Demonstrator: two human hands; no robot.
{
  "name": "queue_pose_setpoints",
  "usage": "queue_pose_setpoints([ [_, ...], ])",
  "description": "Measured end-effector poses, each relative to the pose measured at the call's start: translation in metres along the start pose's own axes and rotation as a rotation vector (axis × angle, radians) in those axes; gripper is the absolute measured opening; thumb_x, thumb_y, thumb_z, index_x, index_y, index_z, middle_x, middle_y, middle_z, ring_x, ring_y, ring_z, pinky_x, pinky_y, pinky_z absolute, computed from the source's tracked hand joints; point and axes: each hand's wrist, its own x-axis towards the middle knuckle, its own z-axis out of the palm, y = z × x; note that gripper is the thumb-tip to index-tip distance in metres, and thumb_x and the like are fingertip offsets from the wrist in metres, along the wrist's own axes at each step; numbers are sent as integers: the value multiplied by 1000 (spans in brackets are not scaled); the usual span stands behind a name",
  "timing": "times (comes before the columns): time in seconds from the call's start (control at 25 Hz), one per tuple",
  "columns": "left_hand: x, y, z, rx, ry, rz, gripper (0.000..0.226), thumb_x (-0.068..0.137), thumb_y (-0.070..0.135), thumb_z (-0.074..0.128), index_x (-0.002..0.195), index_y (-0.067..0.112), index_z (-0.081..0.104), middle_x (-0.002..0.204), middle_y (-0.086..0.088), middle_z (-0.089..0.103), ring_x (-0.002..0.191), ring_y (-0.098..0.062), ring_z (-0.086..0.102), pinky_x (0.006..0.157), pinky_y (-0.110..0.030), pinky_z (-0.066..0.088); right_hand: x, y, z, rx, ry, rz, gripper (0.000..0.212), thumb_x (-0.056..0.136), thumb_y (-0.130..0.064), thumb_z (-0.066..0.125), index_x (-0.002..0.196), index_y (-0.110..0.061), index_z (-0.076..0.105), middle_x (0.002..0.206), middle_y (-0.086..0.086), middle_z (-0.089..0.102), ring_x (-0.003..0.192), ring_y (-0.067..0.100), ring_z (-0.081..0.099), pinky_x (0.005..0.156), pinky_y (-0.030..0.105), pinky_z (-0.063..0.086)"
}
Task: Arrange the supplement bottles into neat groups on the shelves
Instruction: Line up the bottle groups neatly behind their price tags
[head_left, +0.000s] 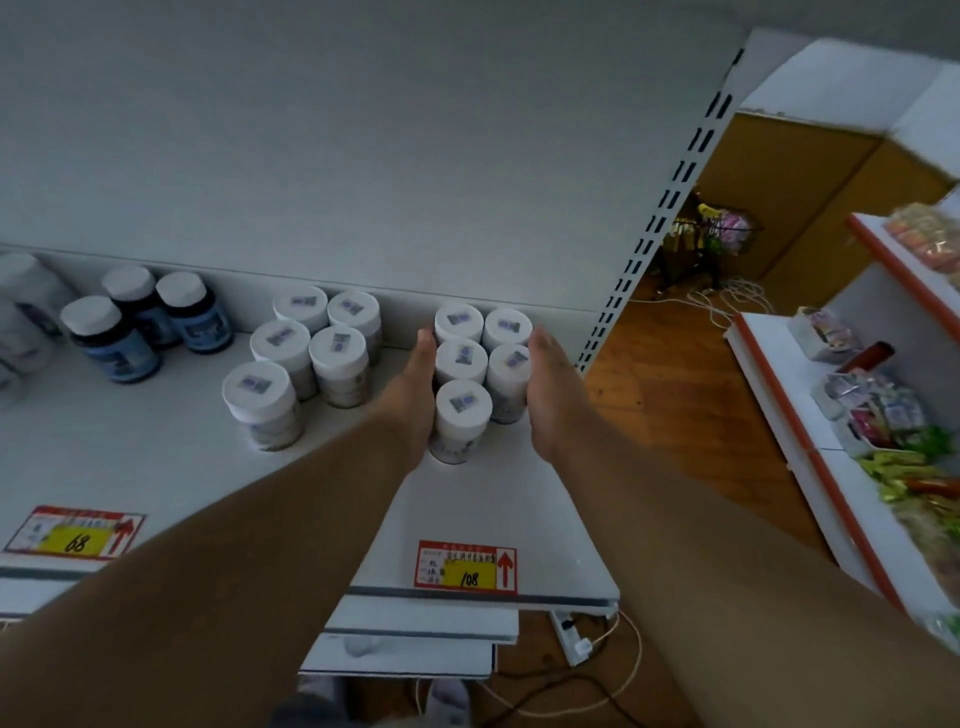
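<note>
Both hands flat: left hand (415, 387) and right hand (550, 387) pressing 5 white bottles (463, 405) together near shelf (467, 499) right edge, back. Risk: uneven squeeze tips front bottle, knocks neighbours over edge.

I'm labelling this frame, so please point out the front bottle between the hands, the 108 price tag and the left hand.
front bottle (463, 404), head view, on its white cap.
108 price tag (470, 578), head view, on its yellow field.
left hand (413, 395), head view, on the back of the hand.
</note>
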Motion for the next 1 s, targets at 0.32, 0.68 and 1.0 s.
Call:
queue_pose_setpoints([
  [0.32, -1, 0, 4, -24, -17, -34, 50, 95, 63, 40, 95, 25, 72, 93, 2, 76, 92, -18, 72, 93, -41, 53, 4, 10, 8, -17, 81, -133, 34, 103, -36, 35, 134, -33, 49, 108, -8, 58, 103, 17, 56, 90, 36, 44],
  [0.68, 5, 1, 3, -49, -26, -54, 42, 97, 56, 43, 111, 25, 68, 98, 3, 75, 92, -15, 72, 88, -35, 55, 7, 8, 6, -17, 103, -126, 33, 104, -33, 34, 132, -28, 52, 101, -11, 58, 92, 8, 56, 75, 29, 43],
  [1.0, 8, 2, 0, -26, -64, -54, 41, 97, 56, 43, 115, 27, 66, 102, 1, 75, 94, -16, 72, 90, -36, 55, 6, 7, 9, -23, 129, -147, 34, 105, -34, 33, 131, -27, 53, 107, -5, 61, 96, 11, 59, 75, 28, 44],
])
